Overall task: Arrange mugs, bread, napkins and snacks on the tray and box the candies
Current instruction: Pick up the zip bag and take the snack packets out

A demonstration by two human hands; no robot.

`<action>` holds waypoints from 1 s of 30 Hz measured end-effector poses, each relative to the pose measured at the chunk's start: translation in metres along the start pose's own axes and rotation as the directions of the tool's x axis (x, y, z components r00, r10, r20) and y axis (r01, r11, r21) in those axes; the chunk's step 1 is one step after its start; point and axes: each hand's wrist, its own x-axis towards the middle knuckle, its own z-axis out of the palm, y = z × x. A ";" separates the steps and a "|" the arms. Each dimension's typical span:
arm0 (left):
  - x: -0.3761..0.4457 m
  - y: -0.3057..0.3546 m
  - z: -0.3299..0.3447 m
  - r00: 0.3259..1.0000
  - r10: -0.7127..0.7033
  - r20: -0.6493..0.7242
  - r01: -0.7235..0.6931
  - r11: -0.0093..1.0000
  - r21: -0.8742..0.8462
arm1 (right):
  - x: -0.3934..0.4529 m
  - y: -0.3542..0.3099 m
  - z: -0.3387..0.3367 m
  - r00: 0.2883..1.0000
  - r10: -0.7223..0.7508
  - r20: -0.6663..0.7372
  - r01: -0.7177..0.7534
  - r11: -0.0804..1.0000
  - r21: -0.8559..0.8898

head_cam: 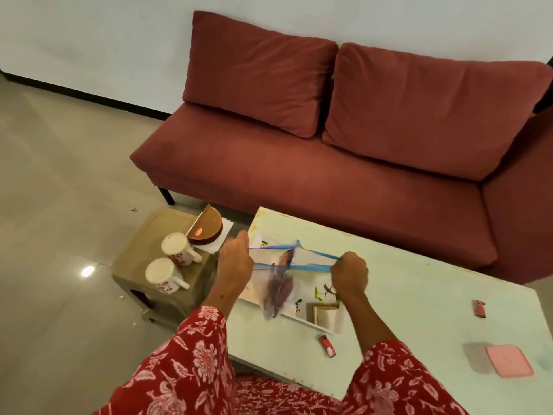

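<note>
We're in a home living room. Evidence: dark red sofa [314, 139] with two loose back cushions against a plain white wall [89, 40], glossy tiled floor [59, 190], low pale coffee-table surface [419, 295] in front of the sofa. Small brown stool [140, 259] beside it carries two patterned mugs [176, 250] and packaged bread [208, 229]. Domestic, not commercial.

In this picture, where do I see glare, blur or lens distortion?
Head view: a bright lamp reflection glares on the glossy floor; the zip bag between the left hand and right hand is motion-blurred, contents unclear; the wide lens tilts the sofa.
</note>
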 end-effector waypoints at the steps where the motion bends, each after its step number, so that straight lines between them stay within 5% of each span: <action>1: 0.001 -0.003 0.000 0.999 0.038 0.029 -0.039 0.999 0.018 | 0.003 0.006 -0.002 1.000 0.024 -0.009 -0.024 1.000 0.018; 4: 0.000 0.001 0.008 0.978 0.039 0.205 -0.073 0.984 0.161 | 0.005 0.014 -0.005 0.996 0.090 0.003 -0.090 0.994 0.055; 7: -0.006 0.003 0.021 0.976 0.090 0.200 -0.117 0.985 0.128 | -0.001 0.018 -0.005 0.995 0.102 0.008 -0.102 0.992 0.077; 12: -0.024 0.006 0.027 0.964 0.192 0.184 -0.199 0.980 0.018 | -0.025 0.015 0.013 0.976 -0.188 -0.109 0.188 0.982 -0.005; 16: -0.037 0.008 0.029 0.955 0.188 0.229 -0.198 0.980 0.021 | -0.047 -0.002 0.039 0.928 -0.363 0.090 0.353 0.929 0.108; 22: -0.052 -0.001 0.022 0.963 0.167 0.210 -0.174 0.985 0.013 | -0.055 -0.012 0.077 0.842 -0.155 0.516 0.082 0.983 0.161; 30: -0.066 -0.005 0.007 0.966 0.227 0.124 -0.214 0.971 -0.107 | -0.043 -0.015 0.101 0.850 -0.070 0.523 0.038 0.997 0.071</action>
